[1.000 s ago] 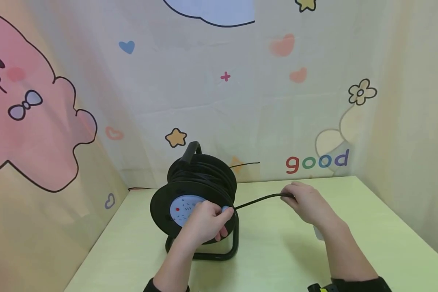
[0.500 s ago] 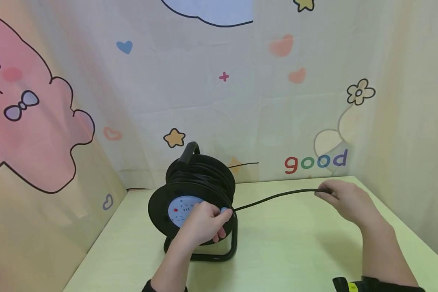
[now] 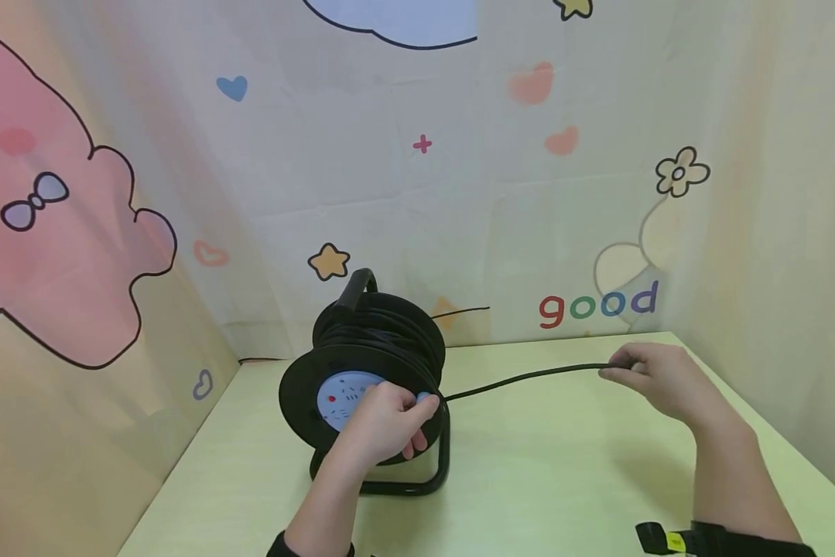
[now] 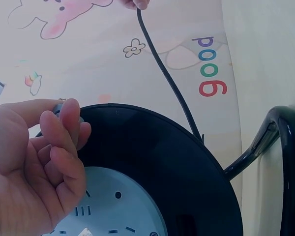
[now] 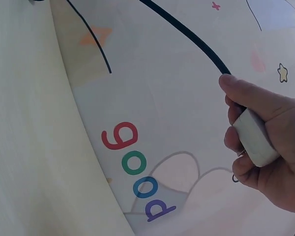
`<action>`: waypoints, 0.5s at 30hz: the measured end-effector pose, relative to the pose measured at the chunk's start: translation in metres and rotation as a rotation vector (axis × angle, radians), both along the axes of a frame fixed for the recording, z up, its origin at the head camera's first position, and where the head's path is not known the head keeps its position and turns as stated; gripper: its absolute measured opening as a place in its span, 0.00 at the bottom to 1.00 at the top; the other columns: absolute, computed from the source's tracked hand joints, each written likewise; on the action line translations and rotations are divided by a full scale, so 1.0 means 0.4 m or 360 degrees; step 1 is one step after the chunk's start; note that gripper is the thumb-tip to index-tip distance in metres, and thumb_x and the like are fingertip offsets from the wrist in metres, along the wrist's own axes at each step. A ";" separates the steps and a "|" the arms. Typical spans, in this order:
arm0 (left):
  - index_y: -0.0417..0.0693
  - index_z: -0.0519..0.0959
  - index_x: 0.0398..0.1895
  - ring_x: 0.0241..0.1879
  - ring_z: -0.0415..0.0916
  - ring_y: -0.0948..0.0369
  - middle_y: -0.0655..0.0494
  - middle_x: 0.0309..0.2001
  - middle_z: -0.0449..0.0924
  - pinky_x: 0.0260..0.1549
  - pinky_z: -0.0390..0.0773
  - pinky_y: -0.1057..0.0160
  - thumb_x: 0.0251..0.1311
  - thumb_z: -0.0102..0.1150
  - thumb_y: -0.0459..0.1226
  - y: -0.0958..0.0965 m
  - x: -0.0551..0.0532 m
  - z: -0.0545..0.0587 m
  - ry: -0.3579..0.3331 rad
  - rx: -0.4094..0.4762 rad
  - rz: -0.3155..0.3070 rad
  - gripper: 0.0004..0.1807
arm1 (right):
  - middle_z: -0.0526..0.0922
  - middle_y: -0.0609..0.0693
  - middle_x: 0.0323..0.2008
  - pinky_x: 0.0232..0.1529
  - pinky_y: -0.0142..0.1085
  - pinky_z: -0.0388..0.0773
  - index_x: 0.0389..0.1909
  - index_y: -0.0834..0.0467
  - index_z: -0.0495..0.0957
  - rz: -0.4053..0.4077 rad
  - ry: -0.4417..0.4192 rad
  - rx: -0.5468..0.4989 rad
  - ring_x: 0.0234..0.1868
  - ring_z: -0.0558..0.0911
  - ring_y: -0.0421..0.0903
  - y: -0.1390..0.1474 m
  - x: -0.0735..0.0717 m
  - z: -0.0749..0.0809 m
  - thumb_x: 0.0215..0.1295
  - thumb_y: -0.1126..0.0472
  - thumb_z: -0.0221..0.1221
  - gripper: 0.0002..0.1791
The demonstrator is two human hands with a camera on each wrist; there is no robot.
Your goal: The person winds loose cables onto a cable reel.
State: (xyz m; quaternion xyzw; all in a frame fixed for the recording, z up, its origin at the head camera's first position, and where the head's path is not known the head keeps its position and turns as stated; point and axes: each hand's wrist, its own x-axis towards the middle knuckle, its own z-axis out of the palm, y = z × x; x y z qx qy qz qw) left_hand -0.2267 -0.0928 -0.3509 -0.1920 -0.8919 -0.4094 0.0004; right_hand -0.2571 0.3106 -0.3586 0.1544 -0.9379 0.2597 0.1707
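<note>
A black cable reel (image 3: 361, 365) stands on its tubular frame (image 3: 405, 489), with a light blue socket panel (image 3: 342, 396) on its near face. My left hand (image 3: 385, 422) pinches a small blue-grey knob (image 3: 422, 398) near that face's rim; the left wrist view shows the fingers curled about it. To the right, my right hand (image 3: 657, 379) grips the black cable (image 3: 521, 377), which runs from the reel in a shallow arc above the table. In the right wrist view, a white block-shaped plug (image 5: 255, 138) at the cable's end sits within the curled fingers.
The pale green table (image 3: 528, 472) carries the reel left of its middle. Behind it hangs a printed curtain (image 3: 361, 170) with hearts, stars and the word "good". A dark carrying handle (image 3: 357, 292) rises from the top of the reel.
My right hand has moved right, drawing a longer stretch of cable away from the reel, then stays nearly still over the last half second. The left hand keeps its pinch on the knob.
</note>
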 end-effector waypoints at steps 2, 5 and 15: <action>0.47 0.75 0.10 0.13 0.75 0.59 0.58 0.11 0.78 0.20 0.74 0.59 0.65 0.52 0.53 0.001 0.000 -0.001 0.0004 -0.0003 0.0001 0.29 | 0.80 0.43 0.27 0.30 0.41 0.73 0.32 0.47 0.80 0.0012 -0.0040 -0.0078 0.27 0.77 0.44 0.008 0.003 -0.001 0.59 0.45 0.65 0.11; 0.47 0.75 0.09 0.13 0.75 0.60 0.58 0.11 0.78 0.21 0.75 0.59 0.65 0.52 0.53 0.004 -0.001 -0.001 0.0015 -0.0014 -0.0001 0.29 | 0.80 0.47 0.31 0.30 0.40 0.73 0.36 0.51 0.79 0.0038 -0.0094 -0.0210 0.26 0.79 0.45 0.020 0.011 0.000 0.57 0.44 0.66 0.15; 0.47 0.76 0.09 0.13 0.75 0.59 0.58 0.11 0.78 0.21 0.76 0.59 0.65 0.53 0.51 0.007 0.003 -0.002 -0.0012 -0.0032 0.0011 0.27 | 0.74 0.58 0.43 0.39 0.34 0.74 0.49 0.58 0.74 0.0374 -0.0285 -0.0612 0.34 0.81 0.52 0.048 0.038 0.009 0.72 0.56 0.53 0.12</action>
